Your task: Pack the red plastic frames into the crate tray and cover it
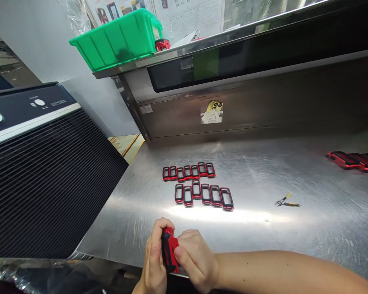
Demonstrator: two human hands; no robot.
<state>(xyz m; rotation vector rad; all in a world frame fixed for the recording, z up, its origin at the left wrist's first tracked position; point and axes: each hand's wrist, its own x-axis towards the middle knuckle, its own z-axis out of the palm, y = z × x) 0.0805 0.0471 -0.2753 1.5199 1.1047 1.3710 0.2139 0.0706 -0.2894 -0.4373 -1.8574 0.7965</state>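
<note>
Red-and-black part [170, 250] sits in both hands at the table's [251, 163] near edge. Its long axis runs roughly away from the person, upper end tilted slightly left; narrow profile faces the camera, black side left, red side right.

Grip: left hand [155, 259] is wrapped along the black side, a finger hooked over the far end. Right hand [199, 259] is curled, its thumb against the red side. Both are closed on the part; hidden fingertip contacts cannot be told.

Edges and room: the lower end reaches the table's front edge. A bright strip of metal separates the hands from the nearer row of six frames [206, 201]; a row of seven frames [187, 178] lies behind it. To the right, a broad stretch of tabletop extends to pliers [282, 200].
</note>
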